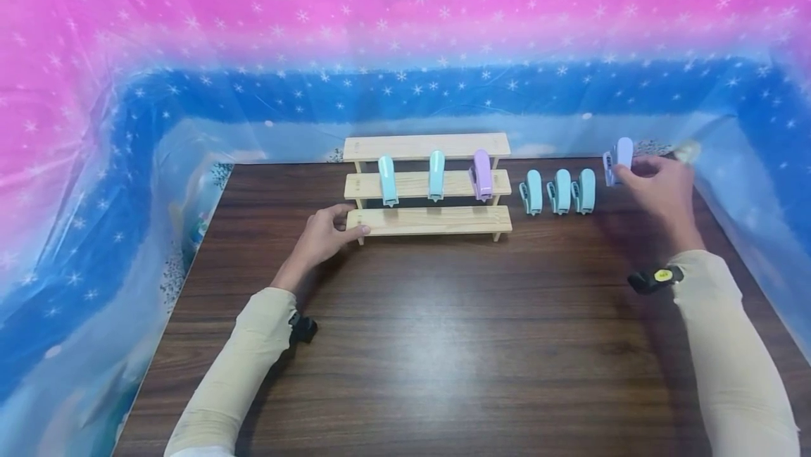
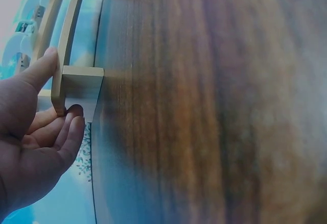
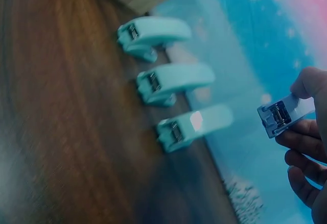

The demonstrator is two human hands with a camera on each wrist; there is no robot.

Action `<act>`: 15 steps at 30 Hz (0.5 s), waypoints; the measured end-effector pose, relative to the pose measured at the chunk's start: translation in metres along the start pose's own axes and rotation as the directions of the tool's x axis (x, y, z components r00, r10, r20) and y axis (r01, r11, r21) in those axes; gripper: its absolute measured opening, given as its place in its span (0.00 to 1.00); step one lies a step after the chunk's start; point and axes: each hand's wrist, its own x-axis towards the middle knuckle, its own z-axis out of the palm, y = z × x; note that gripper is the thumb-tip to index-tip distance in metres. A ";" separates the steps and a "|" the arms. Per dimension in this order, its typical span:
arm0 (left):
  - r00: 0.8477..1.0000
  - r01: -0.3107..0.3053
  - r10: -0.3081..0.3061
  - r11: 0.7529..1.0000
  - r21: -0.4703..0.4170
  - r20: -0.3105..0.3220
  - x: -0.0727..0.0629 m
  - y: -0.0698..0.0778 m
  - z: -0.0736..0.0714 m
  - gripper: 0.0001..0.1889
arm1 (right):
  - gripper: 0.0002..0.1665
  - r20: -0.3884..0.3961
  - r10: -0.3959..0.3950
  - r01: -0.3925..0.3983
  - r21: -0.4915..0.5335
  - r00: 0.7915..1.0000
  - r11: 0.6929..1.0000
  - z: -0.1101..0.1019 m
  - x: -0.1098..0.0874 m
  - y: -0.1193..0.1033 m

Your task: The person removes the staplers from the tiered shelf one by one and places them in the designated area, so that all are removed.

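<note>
A three-step wooden rack (image 1: pixel 428 221) stands at the back of the dark wooden table (image 1: pixel 443 344). On its middle step stand two teal staplers (image 1: pixel 387 181) (image 1: pixel 436 175) and a purple stapler (image 1: pixel 482 174). My left hand (image 1: pixel 324 235) rests against the rack's lower left corner (image 2: pixel 76 76), thumb on the front edge, fingers straight. To the right of the rack, three teal staplers (image 1: pixel 559 191) (image 3: pixel 173 81) stand in a row on the table. My right hand (image 1: pixel 659 189) pinches a lilac stapler (image 1: pixel 619 159) (image 3: pixel 283 114) just right of that row.
A blue and pink starry plastic sheet (image 1: pixel 405 55) walls the table at the back and on both sides. The rack's top and bottom steps carry nothing. Each wrist wears a black strap (image 1: pixel 655 278).
</note>
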 end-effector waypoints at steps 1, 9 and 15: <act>1.000 0.000 0.000 1.000 0.000 0.000 0.000 0.000 0.000 0.37 | 0.40 0.002 0.005 -0.005 -0.009 1.000 1.000 0.002 0.000 0.004; 1.000 -0.005 0.005 1.000 0.005 -0.005 0.000 -0.001 0.002 0.36 | 0.46 0.052 0.063 -0.061 -0.051 0.997 0.997 0.013 -0.001 0.028; 1.000 0.001 -0.001 1.000 0.001 -0.003 0.000 0.000 0.001 0.36 | 0.46 0.083 0.070 -0.066 -0.045 0.994 0.997 0.019 -0.003 0.037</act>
